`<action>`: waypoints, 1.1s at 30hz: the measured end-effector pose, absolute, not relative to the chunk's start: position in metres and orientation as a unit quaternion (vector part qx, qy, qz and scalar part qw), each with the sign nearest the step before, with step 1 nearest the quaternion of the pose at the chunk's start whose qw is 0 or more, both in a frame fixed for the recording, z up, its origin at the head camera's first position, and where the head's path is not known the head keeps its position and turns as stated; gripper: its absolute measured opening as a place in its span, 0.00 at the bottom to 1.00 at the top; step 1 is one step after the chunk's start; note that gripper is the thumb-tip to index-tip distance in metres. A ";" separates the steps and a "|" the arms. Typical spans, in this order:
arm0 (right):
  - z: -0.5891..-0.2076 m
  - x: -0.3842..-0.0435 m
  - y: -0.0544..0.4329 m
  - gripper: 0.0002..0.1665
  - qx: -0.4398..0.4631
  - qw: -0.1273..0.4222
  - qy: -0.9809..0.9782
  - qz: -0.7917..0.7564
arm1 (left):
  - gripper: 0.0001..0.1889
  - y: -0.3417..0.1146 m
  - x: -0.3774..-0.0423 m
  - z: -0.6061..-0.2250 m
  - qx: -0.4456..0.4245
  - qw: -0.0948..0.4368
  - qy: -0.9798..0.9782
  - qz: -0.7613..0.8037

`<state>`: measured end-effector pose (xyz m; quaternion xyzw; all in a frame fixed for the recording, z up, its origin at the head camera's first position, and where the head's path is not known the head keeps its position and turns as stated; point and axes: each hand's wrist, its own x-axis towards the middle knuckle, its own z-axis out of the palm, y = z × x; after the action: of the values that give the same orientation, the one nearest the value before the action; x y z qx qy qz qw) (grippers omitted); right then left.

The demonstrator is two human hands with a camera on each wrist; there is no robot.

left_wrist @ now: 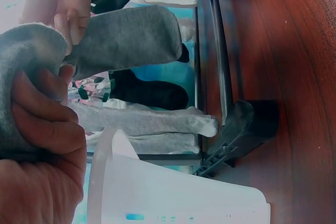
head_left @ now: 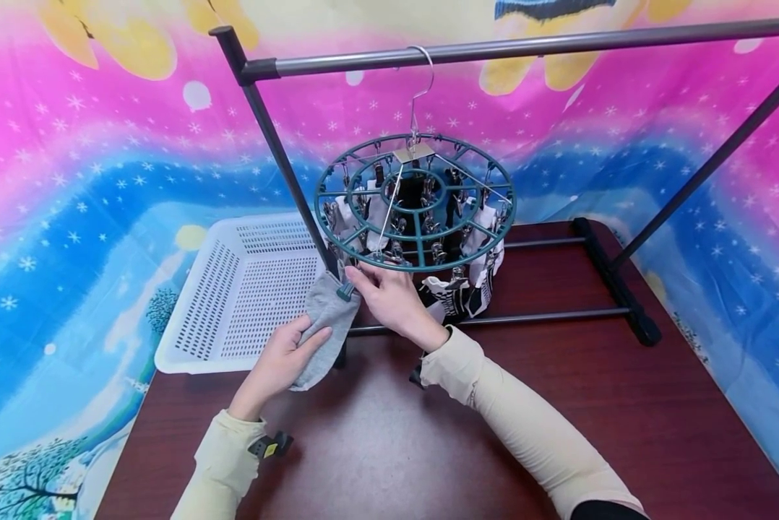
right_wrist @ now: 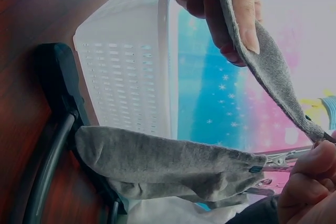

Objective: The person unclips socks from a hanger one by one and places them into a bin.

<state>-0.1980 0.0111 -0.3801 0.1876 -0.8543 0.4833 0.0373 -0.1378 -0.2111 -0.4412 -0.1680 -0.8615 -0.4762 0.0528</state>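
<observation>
My left hand (head_left: 282, 361) holds a grey sock (head_left: 327, 325) between thumb and fingers, lifted at a slant beside the basket. At the sock's upper end sits a green-tipped clip (head_left: 345, 291). My right hand (head_left: 392, 300) pinches that clip under the rim of a round green drying hanger (head_left: 422, 253). In the right wrist view the same sock (right_wrist: 273, 69) stretches from my left hand (right_wrist: 244, 19) to the fingertips of my right hand (right_wrist: 310, 187). Another grey sock (right_wrist: 157, 156) hangs from metal clips close by. The left wrist view shows part of the held sock behind my curled fingers (left_wrist: 47, 114).
The hanger hooks over a dark metal rack's top bar (head_left: 350, 63). Black, white and patterned socks (head_left: 451, 296) hang from its clips. A white perforated basket (head_left: 188, 347) stands left of the rack on the brown table (head_left: 558, 390). A printed cloth backdrop (head_left: 103, 144) surrounds it.
</observation>
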 end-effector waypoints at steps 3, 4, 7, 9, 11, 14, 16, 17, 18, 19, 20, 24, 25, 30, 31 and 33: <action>-0.380 -0.197 0.012 0.22 0.190 0.038 -0.853 0.485 | 0.04 -0.212 -0.138 -0.441 -0.163 0.050 -0.863 -0.476; -0.380 -0.197 0.012 0.22 0.190 0.038 -0.854 0.483 | 0.05 -0.212 -0.138 -0.441 -0.160 0.049 -0.864 -0.476; -0.381 -0.197 0.013 0.22 0.193 0.041 -0.854 0.481 | 0.07 -0.213 -0.137 -0.440 -0.154 0.045 -0.864 -0.476; -0.381 -0.197 0.014 0.22 0.193 0.039 -0.852 0.484 | 0.08 -0.213 -0.137 -0.440 -0.154 0.043 -0.864 -0.478; -0.382 -0.196 0.014 0.23 0.192 0.035 -0.851 0.488 | 0.08 -0.213 -0.136 -0.440 -0.156 0.042 -0.863 -0.479; -0.383 -0.196 0.016 0.25 0.189 0.025 -0.845 0.500 | 0.09 -0.214 -0.136 -0.440 -0.159 0.041 -0.861 -0.481; -0.384 -0.196 0.016 0.25 0.190 0.027 -0.843 0.503 | 0.09 -0.216 -0.136 -0.440 -0.159 0.042 -0.862 -0.480; -0.384 -0.196 0.016 0.25 0.192 0.029 -0.842 0.504 | 0.09 -0.216 -0.135 -0.440 -0.158 0.043 -0.863 -0.478; -0.385 -0.196 0.016 0.25 0.193 0.031 -0.840 0.507 | 0.08 -0.217 -0.135 -0.439 -0.156 0.042 -0.864 -0.478; -0.385 -0.197 0.016 0.24 0.195 0.034 -0.838 0.509 | 0.08 -0.217 -0.135 -0.439 -0.155 0.043 -0.865 -0.476; -0.385 -0.197 0.016 0.24 0.196 0.036 -0.836 0.512 | 0.08 -0.218 -0.135 -0.439 -0.154 0.044 -0.865 -0.475; -0.386 -0.199 0.016 0.24 0.193 0.029 -0.830 0.522 | 0.08 -0.221 -0.135 -0.437 -0.151 0.048 -0.870 -0.468; -0.386 -0.199 0.016 0.25 0.192 0.025 -0.831 0.522 | 0.09 -0.222 -0.135 -0.436 -0.150 0.049 -0.870 -0.466; -0.387 -0.199 0.017 0.26 0.190 0.020 -0.833 0.519 | 0.09 -0.227 -0.135 -0.435 -0.139 0.051 -0.875 -0.461; -0.388 -0.199 0.017 0.26 0.192 0.024 -0.833 0.518 | 0.11 -0.228 -0.135 -0.434 -0.138 0.049 -0.874 -0.463; -0.388 -0.200 0.018 0.25 0.196 0.031 -0.831 0.520 | 0.12 -0.230 -0.136 -0.433 -0.137 0.048 -0.874 -0.464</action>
<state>-0.1999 0.0180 -0.3881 0.1961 -0.8306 0.5203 0.0315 -0.1356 -0.2303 -0.4327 -0.1371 -0.8738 -0.4640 0.0484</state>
